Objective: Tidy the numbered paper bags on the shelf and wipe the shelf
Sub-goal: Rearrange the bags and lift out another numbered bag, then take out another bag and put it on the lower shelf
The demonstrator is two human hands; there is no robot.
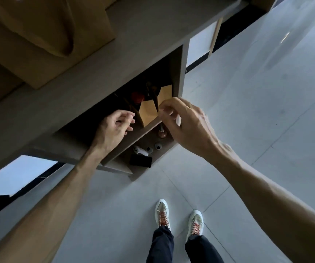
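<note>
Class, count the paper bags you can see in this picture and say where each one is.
3. One large paper bag stands on the top surface, upper left. Two small paper bags stand in the open compartment near the hands. Others may be hidden in its dark interior.

two small paper bags (147,111) (165,93), one phone (140,161), two hands (115,128) (185,126)

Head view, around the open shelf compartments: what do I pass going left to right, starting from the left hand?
Left hand with loosely curled fingers → black phone lying on the lower shelf → tan paper bag standing in the upper compartment → right hand at the shelf's front edge.
</note>
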